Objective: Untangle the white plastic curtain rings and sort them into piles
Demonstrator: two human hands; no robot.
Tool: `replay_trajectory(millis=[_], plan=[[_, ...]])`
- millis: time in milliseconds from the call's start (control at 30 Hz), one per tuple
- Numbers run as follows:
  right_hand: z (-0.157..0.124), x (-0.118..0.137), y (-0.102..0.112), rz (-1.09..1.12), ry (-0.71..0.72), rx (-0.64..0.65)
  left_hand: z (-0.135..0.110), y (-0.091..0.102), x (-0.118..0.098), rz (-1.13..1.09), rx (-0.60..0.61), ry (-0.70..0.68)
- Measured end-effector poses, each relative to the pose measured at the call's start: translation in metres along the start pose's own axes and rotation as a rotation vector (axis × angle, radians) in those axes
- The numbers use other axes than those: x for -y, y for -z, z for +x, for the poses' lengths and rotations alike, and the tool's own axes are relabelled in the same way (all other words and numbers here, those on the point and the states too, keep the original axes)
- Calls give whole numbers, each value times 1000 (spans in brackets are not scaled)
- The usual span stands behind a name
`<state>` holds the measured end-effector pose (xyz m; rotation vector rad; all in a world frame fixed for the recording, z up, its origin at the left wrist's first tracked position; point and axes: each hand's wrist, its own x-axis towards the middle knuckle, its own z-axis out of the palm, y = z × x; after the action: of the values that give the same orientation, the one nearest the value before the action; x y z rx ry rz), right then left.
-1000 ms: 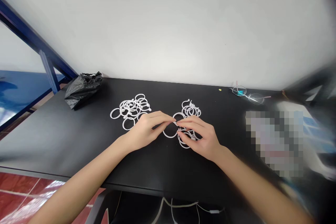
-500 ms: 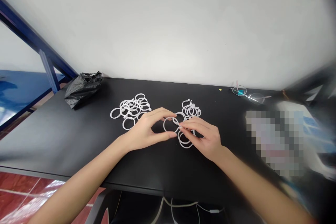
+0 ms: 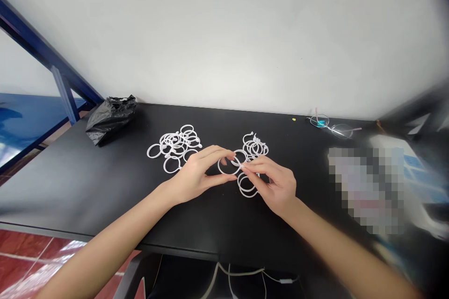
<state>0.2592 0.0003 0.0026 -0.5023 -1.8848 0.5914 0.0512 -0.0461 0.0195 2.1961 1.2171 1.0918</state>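
My right hand (image 3: 271, 180) pinches the edge of a thin white plastic ring (image 3: 219, 168) between thumb and fingertips. Around the same ring curves my left hand (image 3: 196, 173), its thumb at the near rim and its fingers at the far rim. The spot where the right fingertips meet the ring is partly hidden. Behind and below the right hand lie more loose white rings (image 3: 248, 195), some of them covered by it. A pile of white rings (image 3: 171, 142) with small knobs rests beyond the left hand, and another cluster (image 3: 257, 148) sits beyond the right.
Everything lies on a black table (image 3: 196, 224) against a pale wall. A crumpled black plastic bag (image 3: 112, 117) is at the far left. Eyeglasses (image 3: 342, 131) lie at the back right, near a blurred-out item (image 3: 366, 191). Cables (image 3: 229, 273) hang below the front edge.
The held ring has tilted slightly flatter, and the left thumb has slid a little to the right along it. The piles stay where they were.
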Motion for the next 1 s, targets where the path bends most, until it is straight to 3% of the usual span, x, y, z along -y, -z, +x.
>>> replay_trajectory(millis=[1000], plan=[[-3,-8,1,-35,20,38,0,1,4,34,-27,-74]])
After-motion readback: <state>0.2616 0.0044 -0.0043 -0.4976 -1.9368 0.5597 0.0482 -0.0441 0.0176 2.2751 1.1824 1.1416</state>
